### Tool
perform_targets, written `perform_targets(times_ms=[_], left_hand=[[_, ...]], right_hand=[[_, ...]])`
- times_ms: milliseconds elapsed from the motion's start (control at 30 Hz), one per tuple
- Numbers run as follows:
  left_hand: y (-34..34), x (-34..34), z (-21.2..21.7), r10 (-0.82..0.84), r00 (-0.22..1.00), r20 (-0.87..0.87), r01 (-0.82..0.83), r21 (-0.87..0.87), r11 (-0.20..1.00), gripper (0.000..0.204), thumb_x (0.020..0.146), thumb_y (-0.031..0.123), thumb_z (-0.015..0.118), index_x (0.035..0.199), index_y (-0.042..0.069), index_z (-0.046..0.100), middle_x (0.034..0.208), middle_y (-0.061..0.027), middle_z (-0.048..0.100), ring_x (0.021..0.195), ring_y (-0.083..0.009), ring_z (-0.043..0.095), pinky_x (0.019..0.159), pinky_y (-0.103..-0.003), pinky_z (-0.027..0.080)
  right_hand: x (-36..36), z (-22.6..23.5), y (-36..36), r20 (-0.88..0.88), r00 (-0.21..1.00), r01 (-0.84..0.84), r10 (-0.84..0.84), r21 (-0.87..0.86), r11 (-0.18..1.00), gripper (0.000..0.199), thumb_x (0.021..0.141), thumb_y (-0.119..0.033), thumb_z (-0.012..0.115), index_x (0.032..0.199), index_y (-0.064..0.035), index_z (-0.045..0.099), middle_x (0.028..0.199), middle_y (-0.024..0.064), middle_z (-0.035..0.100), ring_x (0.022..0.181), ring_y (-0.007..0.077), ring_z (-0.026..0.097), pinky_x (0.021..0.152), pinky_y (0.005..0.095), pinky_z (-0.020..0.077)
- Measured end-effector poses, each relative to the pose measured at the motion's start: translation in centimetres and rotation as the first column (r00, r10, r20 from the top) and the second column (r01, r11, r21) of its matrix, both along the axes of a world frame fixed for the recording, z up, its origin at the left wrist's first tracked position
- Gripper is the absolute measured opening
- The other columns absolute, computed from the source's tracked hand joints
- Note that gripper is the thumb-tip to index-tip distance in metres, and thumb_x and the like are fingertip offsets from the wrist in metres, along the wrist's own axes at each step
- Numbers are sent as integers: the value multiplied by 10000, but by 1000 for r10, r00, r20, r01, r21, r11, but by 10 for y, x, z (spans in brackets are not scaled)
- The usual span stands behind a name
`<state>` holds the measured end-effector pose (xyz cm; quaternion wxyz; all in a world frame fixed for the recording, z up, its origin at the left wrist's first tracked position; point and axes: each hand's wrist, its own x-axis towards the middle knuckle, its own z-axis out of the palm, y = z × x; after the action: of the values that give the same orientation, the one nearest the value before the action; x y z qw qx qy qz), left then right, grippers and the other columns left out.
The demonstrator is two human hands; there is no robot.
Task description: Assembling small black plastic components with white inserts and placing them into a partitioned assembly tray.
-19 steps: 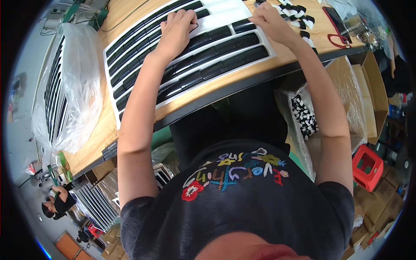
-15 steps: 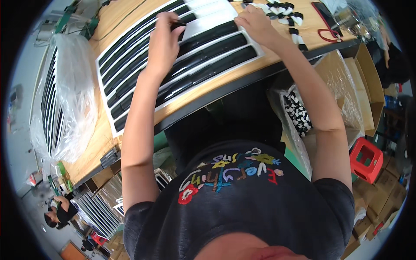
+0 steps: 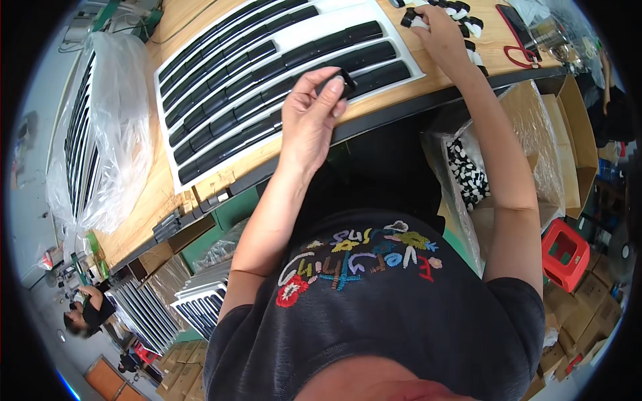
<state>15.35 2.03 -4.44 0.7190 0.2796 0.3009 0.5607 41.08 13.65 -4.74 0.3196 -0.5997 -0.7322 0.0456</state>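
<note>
My left hand (image 3: 311,113) is closed on a small glossy black piece (image 3: 349,83), pinched between thumb and fingers above the near rows of a white tray (image 3: 321,28). Long curved rows of similar black pieces (image 3: 338,43) fill much of the tray; one middle row stops partway, with white showing beyond it. At the tray's far right, my right hand (image 3: 443,41) pinches a small black-and-white piece (image 3: 418,21). More black-and-white pieces (image 3: 473,25) lie loosely around that hand, some partly hidden by it.
A phone-like dark slab (image 3: 513,23) and a red-handled tool (image 3: 520,57) lie at the right. A plastic-lined carton (image 3: 468,175) below holds many black-and-white pieces. Plastic-wrapped trays (image 3: 110,134) stand left; a red stool (image 3: 565,254) is right. Another person (image 3: 90,311) works far left.
My left hand has moved right and nearer, off the middle rows, with a black piece in it. My right hand has left the tray's edge for the loose pieces and grips one.
</note>
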Motion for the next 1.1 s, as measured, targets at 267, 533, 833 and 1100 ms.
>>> perform_targets(times_ms=[267, 533, 833, 1100], left_hand=[[-7, 12, 9, 43, 997, -70, -43, -10, 999, 257, 939, 74, 656, 1185, 26, 596, 969, -21, 654, 786, -75, 628, 726, -197, 518], [-11, 20, 11, 60, 997, 44, -64, 83, 995, 241, 938, 37, 642, 1164, 13, 564, 989, -65, 664, 809, -113, 650, 721, -221, 523], [-24, 5, 19, 48, 996, 74, -60, 170, 984, 210, 939, 51, 646, 1123, 32, 547, 993, -61, 661, 795, -94, 638, 705, -207, 510], [-52, -4, 41, -155, 959, -238, 211, 234, 949, 211, 968, 67, 595, 1142, 34, 480, 1032, -39, 557, 756, -67, 488, 673, -202, 422]], right_hand=[[-7, 6, -35, -473, 881, -83, -8, -171, 982, 199, 945, -89, 620, 1127, -10, 640, 813, 56, 623, 750, 145, 634, 658, 290, 502], [-89, 56, -122, -889, 457, -254, 29, -99, 962, 144, 935, -66, 650, 1041, 27, 679, 878, 44, 681, 825, 85, 632, 790, 208, 476], [-87, 66, -132, -693, 705, -271, 149, -70, 960, 257, 1019, -178, 501, 1051, -20, 701, 978, 25, 674, 942, 78, 578, 849, 236, 441], [-120, 90, -117, -902, 426, -762, -66, -398, 512, 531, 1056, -414, 315, 1166, -19, 653, 986, 132, 701, 933, 171, 656, 892, 292, 485]])
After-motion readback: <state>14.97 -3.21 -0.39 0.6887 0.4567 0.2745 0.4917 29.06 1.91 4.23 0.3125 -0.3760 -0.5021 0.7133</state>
